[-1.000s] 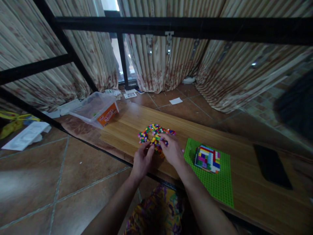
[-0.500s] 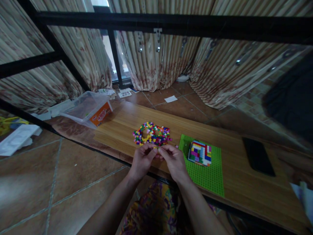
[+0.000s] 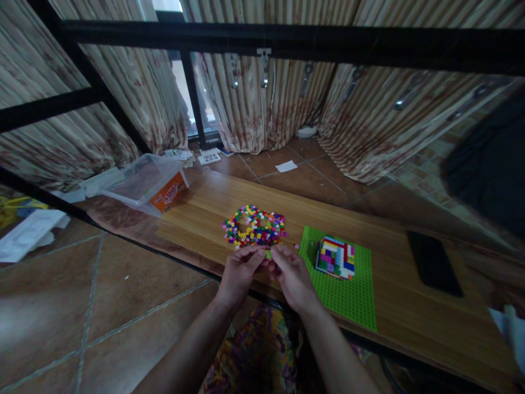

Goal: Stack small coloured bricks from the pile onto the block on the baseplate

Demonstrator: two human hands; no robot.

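My left hand [image 3: 240, 271] and my right hand [image 3: 292, 272] meet at the near edge of a low wooden table [image 3: 410, 323]. Their fingertips pinch together on a small green brick [image 3: 268, 254] held between them. Just beyond my fingers lies a heap of several small coloured bricks [image 3: 254, 225]. To the right a green baseplate [image 3: 348, 295] lies flat on the table and carries a block of stacked coloured bricks [image 3: 336, 256].
A clear plastic tub with an orange label [image 3: 147, 183] stands at the table's far left end. A black phone [image 3: 433, 263] lies flat at the right. Black metal bars [image 3: 287, 41] cross overhead, with curtains behind. Tiled floor lies left, with white trays [image 3: 24, 235].
A second ago my hands were in the brick heap. They have drawn back toward me to the table's edge, pinching a small brick between them; the camera view shifted slightly.
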